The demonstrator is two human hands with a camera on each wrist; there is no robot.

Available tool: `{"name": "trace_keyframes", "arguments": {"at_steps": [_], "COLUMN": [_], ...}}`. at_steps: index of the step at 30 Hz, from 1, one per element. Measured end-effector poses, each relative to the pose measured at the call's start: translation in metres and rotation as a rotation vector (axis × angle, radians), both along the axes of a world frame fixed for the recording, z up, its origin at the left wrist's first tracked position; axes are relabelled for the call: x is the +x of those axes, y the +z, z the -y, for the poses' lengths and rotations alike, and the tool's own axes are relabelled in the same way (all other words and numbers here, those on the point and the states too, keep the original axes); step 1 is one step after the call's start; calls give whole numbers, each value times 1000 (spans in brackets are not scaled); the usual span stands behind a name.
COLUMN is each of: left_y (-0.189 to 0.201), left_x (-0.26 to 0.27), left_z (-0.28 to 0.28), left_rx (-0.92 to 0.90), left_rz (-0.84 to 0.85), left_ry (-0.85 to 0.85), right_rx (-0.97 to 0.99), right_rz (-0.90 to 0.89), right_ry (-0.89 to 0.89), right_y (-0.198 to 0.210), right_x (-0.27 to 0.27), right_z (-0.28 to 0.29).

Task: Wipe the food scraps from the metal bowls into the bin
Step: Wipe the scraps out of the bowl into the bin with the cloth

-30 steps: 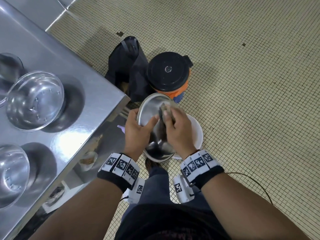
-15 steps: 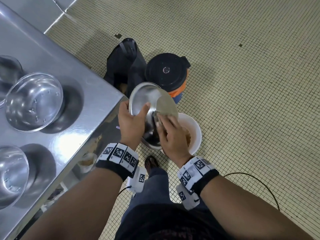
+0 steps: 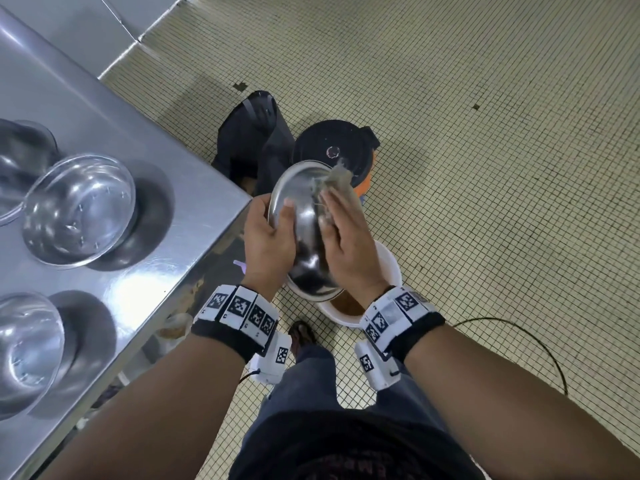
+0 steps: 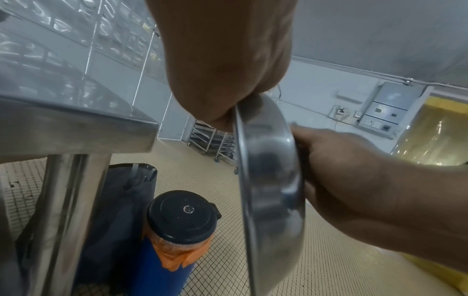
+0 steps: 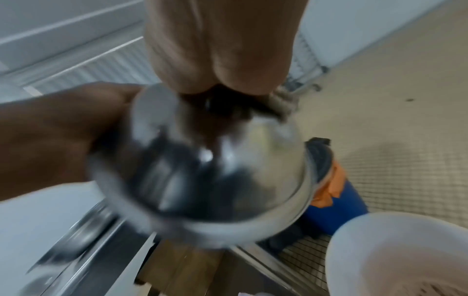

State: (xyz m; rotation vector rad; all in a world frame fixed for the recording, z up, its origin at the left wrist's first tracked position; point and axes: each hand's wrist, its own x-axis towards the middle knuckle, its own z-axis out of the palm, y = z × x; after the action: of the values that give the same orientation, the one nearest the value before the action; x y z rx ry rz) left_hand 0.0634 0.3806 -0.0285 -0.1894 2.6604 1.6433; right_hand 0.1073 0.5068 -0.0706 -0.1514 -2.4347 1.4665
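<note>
The metal bowl (image 3: 304,230) is tipped on edge above the white bin (image 3: 389,265), which sits on the floor at about 5 o'clock from the tabletop (image 3: 166,216) corner. The left hand (image 3: 268,242) grips the bowl's rim, thumb over the lip at its 9 o'clock side. The right hand (image 3: 346,244) lies with fingers fairly straight, pressing a greyish cloth (image 3: 341,180) into the bowl near the rim at 1 o'clock. Thin, stiff steel like that looks light but slick, so a rim pinch seems the surest hold; wiping pressure could twist it loose. Two more bowls (image 3: 78,209) wait on the tabletop, at 9 o'clock from the hands.
</note>
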Motion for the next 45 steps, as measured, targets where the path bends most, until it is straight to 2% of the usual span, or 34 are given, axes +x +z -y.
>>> {"name": "trace_keyframes", "arguments": {"at_steps": [3,5,10,12,14,17,20,23,26,30,33,37,40,42,45], "left_y": [3,4,6,9,13,15,18,27,30,30,28,31,41,48,53], "left_x": [3,6,-2,-4,0,3,-3,-10,-19,-20,-11,0,-1,-8,-18], "left_z": [3,3,4,4,3,4,6,2,-1,-3,-7,-8,-8,-7,-4], "left_rx": [12,29,0,-12,-26,-38,-14,54,80,34,26,46,66,85,77], "left_rz": [23,27,-22,-30,-57,-63,-44,-61,-74,-100,-99,-103,-109,-105,-134], "left_ry": [-54,-75,-49,-92,-147,-143,-49,41,101,83,37,26,66,108,146], "right_rx": [-210,-270,45,111,16,-294,-352,-405,-256,54,145,42,-145,-283,-330], "right_rz": [238,271,-21,-24,107,366,374,322,264,-13,-113,95,233,247,220], "right_ry": [-28,-35,177,144,52,-51,-53,27,139,251,201,21,-15,-8,18], "right_y": [-10,-8,10,14,15,15,13,6,-1,3,13,17,15,16,13], "right_x": [0,-3,-1,-11,-25,-37,-24,3,25,22,0,-30,-30,-16,12], "right_z": [-14,-19,-1,-5,-17,-32,-32,-15,4,16,12,-12,-28,-29,-15]}}
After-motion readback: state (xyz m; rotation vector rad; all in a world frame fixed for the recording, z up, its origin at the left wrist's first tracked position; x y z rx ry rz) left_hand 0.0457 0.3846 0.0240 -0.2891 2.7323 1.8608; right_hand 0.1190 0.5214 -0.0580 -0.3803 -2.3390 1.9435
